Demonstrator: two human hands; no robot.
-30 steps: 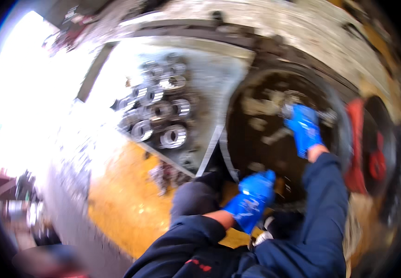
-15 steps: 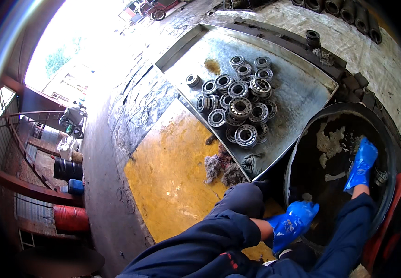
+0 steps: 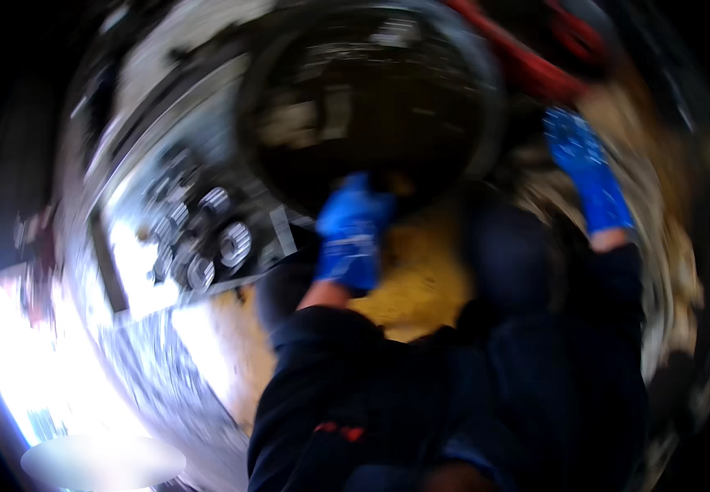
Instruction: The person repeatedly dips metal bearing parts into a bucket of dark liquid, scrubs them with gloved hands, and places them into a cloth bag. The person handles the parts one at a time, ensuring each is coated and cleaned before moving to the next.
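Note:
Motion blurs the whole picture. My left hand, in a long blue rubber glove, is at the near rim of a large round dark basin. Its fingers are smeared, and whether it grips the rim cannot be told. The basin holds dark liquid with pale patches of froth. My right hand, gloved the same way, reaches forward outside the basin on the right, beside a red curved part. Its fingers are too blurred to read. Metal ring bearings lie heaped in a shallow metal tray left of the basin.
Yellow flooring shows between my knees. A crumpled pale sheet spreads along the right side. At the lower left, a bright opening glares.
The view has swung right. My right hand has come out of the basin and moved to its right side. My left hand stays by the near rim.

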